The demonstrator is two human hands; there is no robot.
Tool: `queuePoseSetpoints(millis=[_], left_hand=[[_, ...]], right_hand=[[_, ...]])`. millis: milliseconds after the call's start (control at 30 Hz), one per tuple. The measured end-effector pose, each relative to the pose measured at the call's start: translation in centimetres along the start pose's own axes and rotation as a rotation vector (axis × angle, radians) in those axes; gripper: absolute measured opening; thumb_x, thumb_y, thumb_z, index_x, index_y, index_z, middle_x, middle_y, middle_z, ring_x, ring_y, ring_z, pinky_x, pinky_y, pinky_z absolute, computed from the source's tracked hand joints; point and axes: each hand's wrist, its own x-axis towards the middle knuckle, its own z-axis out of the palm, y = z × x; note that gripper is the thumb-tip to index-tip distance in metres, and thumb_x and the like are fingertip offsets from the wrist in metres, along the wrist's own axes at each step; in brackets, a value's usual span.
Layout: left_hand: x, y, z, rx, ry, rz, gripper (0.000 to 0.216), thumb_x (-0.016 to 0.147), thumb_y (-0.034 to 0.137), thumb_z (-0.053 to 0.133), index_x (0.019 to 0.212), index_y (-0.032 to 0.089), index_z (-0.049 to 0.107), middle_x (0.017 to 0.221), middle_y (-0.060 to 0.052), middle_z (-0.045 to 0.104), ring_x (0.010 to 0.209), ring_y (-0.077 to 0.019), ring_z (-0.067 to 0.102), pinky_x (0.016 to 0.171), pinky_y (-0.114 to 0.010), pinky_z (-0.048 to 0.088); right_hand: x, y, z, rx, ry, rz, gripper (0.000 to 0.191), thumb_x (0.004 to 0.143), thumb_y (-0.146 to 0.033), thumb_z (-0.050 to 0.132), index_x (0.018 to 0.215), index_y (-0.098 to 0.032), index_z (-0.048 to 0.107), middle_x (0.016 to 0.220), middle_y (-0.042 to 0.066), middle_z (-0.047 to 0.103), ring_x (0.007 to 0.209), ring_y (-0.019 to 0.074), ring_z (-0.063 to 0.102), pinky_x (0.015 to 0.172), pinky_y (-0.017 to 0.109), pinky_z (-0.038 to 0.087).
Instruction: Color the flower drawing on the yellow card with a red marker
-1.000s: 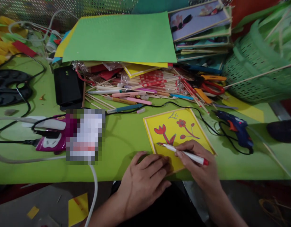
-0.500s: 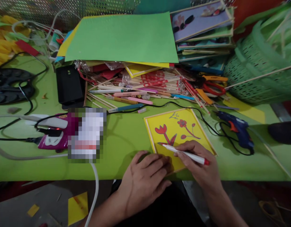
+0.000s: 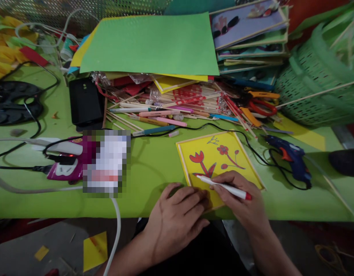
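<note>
A yellow picture card (image 3: 234, 143) edged with thin wooden sticks lies at the table's front edge. Red flowers with dark outlines are drawn on it. My right hand (image 3: 241, 199) is closed round a white marker (image 3: 231, 189) with a red end, held like a pen. The marker's tip is at the leaf under the tulip-shaped flower; whether it touches cannot be made out. My left hand (image 3: 179, 214) has its fingers bent over the card's lower left corner and its thumb at the near edge, gripping it. Its fingertips are partly hidden.
Behind the card lie several pens (image 3: 159, 114) and wooden sticks under a green sheet (image 3: 153, 46). A glue gun (image 3: 292, 159) and a green basket (image 3: 306, 84) are on the right. At left sit a purple power strip (image 3: 70, 168), a blurred-out phone (image 3: 107, 165) and cables.
The marker and my right hand have shifted very slightly left across the leaf. My left hand keeps its place on the card. The whole view has moved a little.
</note>
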Motion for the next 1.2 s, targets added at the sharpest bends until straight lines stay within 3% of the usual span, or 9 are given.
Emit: queuePoseSetpoints(millis=[467, 767, 1200], left_hand=[[-0.04, -0.04, -0.13, -0.022, -0.004, 0.003, 0.023, 0.100, 0.037, 0.063, 0.119, 0.025, 0.068, 0.127, 0.007, 0.075, 0.118, -0.0134, 0.064, 0.108, -0.036, 0.038], [-0.08, -0.03, 0.03, 0.011, -0.001, 0.001, 0.024, 0.100, 0.039, 0.062, 0.119, 0.026, 0.069, 0.128, 0.007, 0.074, 0.120, -0.0126, 0.064, 0.109, -0.036, 0.039], [-0.05, 0.03, 0.00, 0.012, -0.005, -0.002, 0.024, 0.100, 0.038, 0.061, 0.118, 0.026, 0.070, 0.126, 0.003, 0.075, 0.118, -0.0146, 0.065, 0.109, -0.037, 0.041]], right_hand=[[-0.03, -0.02, 0.05, -0.014, 0.005, 0.017, 0.006, 0.088, -0.019, 0.071, 0.091, -0.025, 0.070, 0.075, -0.003, 0.073, 0.062, 0.0127, 0.070, 0.055, 0.019, 0.056], [0.09, -0.89, 0.04, -0.067, 0.080, 0.036, 0.005, 0.086, -0.020, 0.069, 0.081, -0.021, 0.068, 0.063, -0.002, 0.068, 0.049, 0.0127, 0.061, 0.044, 0.021, 0.048], [-0.28, -0.32, -0.09, -0.027, 0.058, 0.061, 0.005, 0.089, -0.021, 0.068, 0.084, -0.022, 0.069, 0.067, -0.001, 0.068, 0.055, 0.0132, 0.062, 0.049, 0.021, 0.049]])
